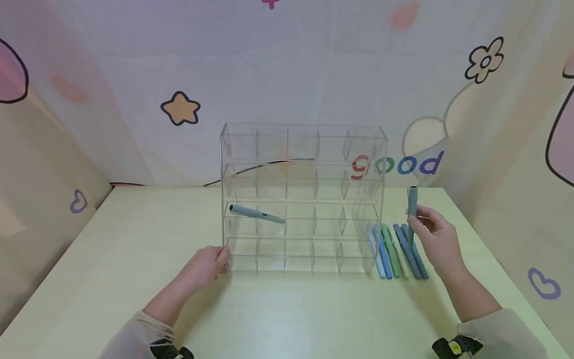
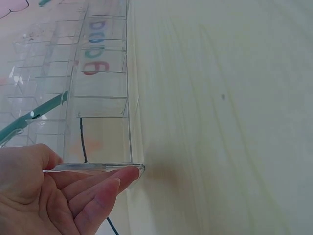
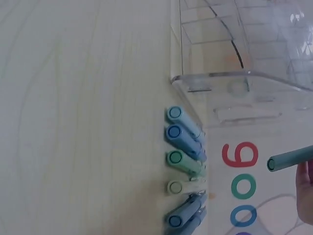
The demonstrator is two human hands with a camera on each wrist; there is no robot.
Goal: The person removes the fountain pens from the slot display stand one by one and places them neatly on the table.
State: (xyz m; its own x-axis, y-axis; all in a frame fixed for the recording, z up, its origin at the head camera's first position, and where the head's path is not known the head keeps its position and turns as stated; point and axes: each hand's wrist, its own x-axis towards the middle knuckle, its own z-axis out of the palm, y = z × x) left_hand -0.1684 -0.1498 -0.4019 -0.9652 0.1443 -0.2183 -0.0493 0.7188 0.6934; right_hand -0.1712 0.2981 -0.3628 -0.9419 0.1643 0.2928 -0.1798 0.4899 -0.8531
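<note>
A clear acrylic rack (image 1: 299,239) with rows of compartments stands upright on the table. My left hand (image 1: 206,265) grips its lower left side; in the left wrist view, the thumb lies above the side panel (image 2: 98,167) and fingers below. A grey-blue pen (image 1: 257,214) lies slanted across two compartments in the second row from the bottom. To the right of the rack, my right hand (image 1: 437,240) pinches a teal pen (image 1: 412,202), held nearly upright above the table. Below it, a row of blue and green pens (image 1: 392,252) lies beside the rack.
The pale table (image 1: 287,314) extends in front of the rack and to both sides. Behind stands a printed cloth backdrop (image 1: 287,85), with more cloth along the left and right. In the right wrist view, capped pens (image 3: 181,161) lie side by side near the rack's corner.
</note>
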